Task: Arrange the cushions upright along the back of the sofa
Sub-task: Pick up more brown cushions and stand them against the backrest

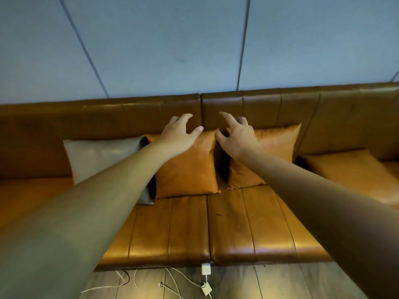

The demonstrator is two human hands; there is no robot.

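Observation:
A long tan leather sofa (228,225) runs across the view. Three cushions stand upright against its back: a grey cushion (101,160) on the left, an orange cushion (187,167) in the middle and a second orange cushion (278,147) to its right. A third orange cushion (354,171) lies flat on the seat at the far right. My left hand (180,132) hovers over the top edge of the middle cushion, fingers spread and holding nothing. My right hand (237,134) hangs open over the top left corner of the second orange cushion.
A blue panelled wall (172,44) rises behind the sofa back (280,108). On the wooden floor in front lie white cables (172,277) and a white charger block (205,269) at the seat's front edge.

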